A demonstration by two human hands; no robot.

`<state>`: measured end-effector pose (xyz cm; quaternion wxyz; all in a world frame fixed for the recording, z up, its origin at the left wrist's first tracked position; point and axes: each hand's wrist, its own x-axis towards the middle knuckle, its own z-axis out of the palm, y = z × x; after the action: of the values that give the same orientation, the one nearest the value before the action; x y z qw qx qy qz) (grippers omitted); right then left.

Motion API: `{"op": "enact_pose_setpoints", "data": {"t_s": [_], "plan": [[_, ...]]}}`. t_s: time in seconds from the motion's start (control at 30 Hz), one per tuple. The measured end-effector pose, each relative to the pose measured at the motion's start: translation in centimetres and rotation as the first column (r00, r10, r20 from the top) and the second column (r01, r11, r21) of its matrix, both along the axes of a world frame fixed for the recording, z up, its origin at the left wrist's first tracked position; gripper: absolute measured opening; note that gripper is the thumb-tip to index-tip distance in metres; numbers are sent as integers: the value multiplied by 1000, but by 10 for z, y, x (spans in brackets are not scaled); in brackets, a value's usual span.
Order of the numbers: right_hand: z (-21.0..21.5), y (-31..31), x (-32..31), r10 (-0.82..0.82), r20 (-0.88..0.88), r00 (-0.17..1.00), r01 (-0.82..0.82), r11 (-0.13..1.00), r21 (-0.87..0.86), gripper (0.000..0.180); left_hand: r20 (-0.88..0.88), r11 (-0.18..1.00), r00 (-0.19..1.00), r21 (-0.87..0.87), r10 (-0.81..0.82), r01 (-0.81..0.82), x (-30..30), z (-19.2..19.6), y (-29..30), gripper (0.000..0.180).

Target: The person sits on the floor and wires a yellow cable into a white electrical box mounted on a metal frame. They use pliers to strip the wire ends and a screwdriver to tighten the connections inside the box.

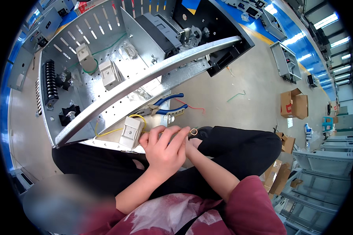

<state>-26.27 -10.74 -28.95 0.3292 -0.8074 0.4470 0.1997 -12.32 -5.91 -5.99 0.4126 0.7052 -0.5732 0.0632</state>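
Left hand (163,147) is curling mostly closed over the yellow wire (139,116) beside the beige terminal block (130,132), which is sitting at its 10 o'clock. Right hand (189,140) is tucking under it, mostly hidden; fingertips seem to be pinching the wire's ring lug (193,131) at 2 o'clock. Judgement: keeping the lug flat and the wire slack-free is mattering most. Both forearms are crossing over the lap. Blue-handled pliers (169,105) are lying at 12 o'clock.

We see blue-handled pliers (168,106) lying on the edge of the open metal cabinet (106,43), near a loose red wire (195,107). A green wire (237,95) lies on the grey floor (255,78), well apart. Farther right stands a cardboard box (294,104). Inside the cabinet sits a black terminal strip (50,83).
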Motion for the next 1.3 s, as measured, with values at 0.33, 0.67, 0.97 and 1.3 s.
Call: {"op": "enact_pose_setpoints", "data": {"t_s": [0.33,0.67,0.97,1.3], "plan": [[150,19,-48,-686,588,428,672,677,301,31,-43,1000,999,24,-3,4,-1,4,0,30],[137,16,11,-361,810,462,669,742,-51,79,22,1000,1000,26,15,-15,-2,2,-6,32],[133,25,16,-377,846,378,675,737,26,85,51,999,999,34,15,-17,-2,-4,-4,37],[137,33,24,-427,831,357,645,756,111,88,42,998,999,50,24,-26,-4,1,-5,35]]}}
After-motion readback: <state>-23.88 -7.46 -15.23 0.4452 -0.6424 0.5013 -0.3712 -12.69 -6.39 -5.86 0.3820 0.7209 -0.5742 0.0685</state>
